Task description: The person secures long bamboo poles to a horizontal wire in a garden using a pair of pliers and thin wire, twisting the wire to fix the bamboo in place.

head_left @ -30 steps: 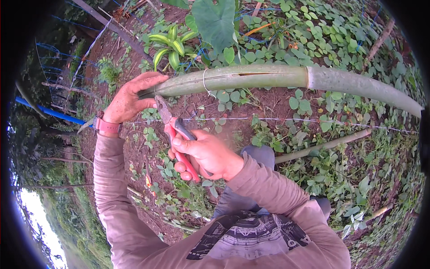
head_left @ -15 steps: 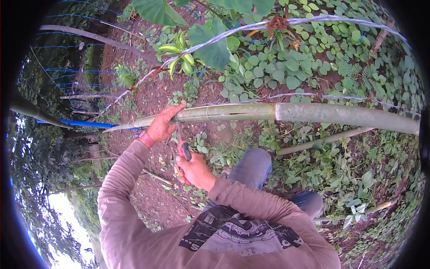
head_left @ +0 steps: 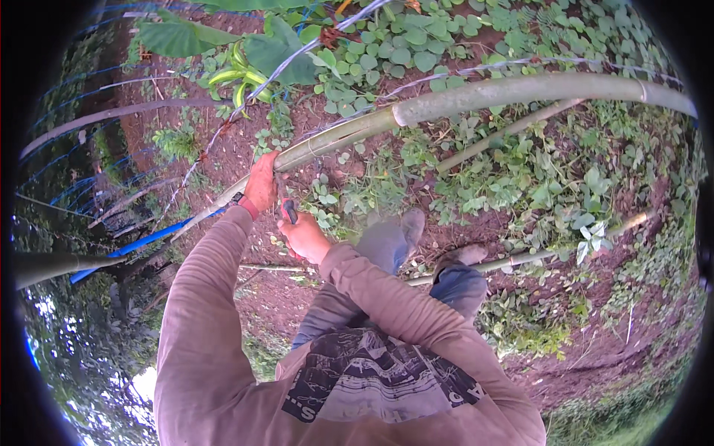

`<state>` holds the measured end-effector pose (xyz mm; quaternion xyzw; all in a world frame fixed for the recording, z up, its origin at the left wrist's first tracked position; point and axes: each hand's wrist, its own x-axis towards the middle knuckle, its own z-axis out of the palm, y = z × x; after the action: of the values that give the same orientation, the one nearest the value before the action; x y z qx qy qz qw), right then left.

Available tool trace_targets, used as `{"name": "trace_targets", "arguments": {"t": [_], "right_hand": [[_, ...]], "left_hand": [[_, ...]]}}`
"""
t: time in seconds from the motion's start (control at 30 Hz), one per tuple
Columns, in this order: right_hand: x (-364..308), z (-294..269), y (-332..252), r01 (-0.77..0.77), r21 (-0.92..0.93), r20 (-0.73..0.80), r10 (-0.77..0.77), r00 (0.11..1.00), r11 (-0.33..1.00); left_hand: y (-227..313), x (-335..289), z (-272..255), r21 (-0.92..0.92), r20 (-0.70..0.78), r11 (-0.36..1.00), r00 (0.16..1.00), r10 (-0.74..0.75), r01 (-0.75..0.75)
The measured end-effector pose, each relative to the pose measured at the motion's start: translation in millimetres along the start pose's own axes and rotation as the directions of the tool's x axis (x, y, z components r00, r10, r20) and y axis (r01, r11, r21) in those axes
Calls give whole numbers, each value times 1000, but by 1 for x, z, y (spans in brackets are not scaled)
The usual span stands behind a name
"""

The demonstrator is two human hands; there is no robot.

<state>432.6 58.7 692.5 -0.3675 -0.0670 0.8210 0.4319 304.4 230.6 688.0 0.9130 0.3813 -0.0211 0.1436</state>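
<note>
A long green bamboo pole (head_left: 476, 98) crosses in front of me from the lower left to the far right, with a lengthwise split and a thin wire loop around its narrower part. My left hand (head_left: 261, 182) is wrapped over the pole near its thin left end. Just below, my right hand (head_left: 305, 236) is closed around pliers (head_left: 288, 211) with red and black handles. Their metal end points up at the underside of the pole beside my left hand; exactly what the jaws touch is too small to tell.
Twisted barbed wire (head_left: 297, 53) runs above the pole, with a second strand (head_left: 506, 65) behind it. A blue pipe (head_left: 152, 243) and a thick grey-green pole (head_left: 59, 269) are at the left. Thinner sticks (head_left: 513, 135) lie among low plants and reddish soil.
My view has turned and shifted, so the pole now slopes more steeply up to the right. My left hand still grips the pole and my right hand still holds the pliers below it.
</note>
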Motion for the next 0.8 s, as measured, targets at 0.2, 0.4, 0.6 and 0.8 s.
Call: {"name": "trace_targets", "arguments": {"t": [0.2,0.4,0.6,0.8], "right_hand": [[2,5,1,87,-66,-57,-91,994,994],[1,0,21,153,-103,-67,-160,985,983],[-27,2,46,288,-534,-244,-471,847,795],[-35,4,87,346,-81,-291,-354,889,935]], "left_hand": [[-4,9,-9,-31,33,991,990,135,-134],[-10,11,-6,-79,6,982,985,170,-169],[-2,11,-12,-187,34,971,987,159,-150],[-14,14,-20,-225,76,950,968,238,-216]]}}
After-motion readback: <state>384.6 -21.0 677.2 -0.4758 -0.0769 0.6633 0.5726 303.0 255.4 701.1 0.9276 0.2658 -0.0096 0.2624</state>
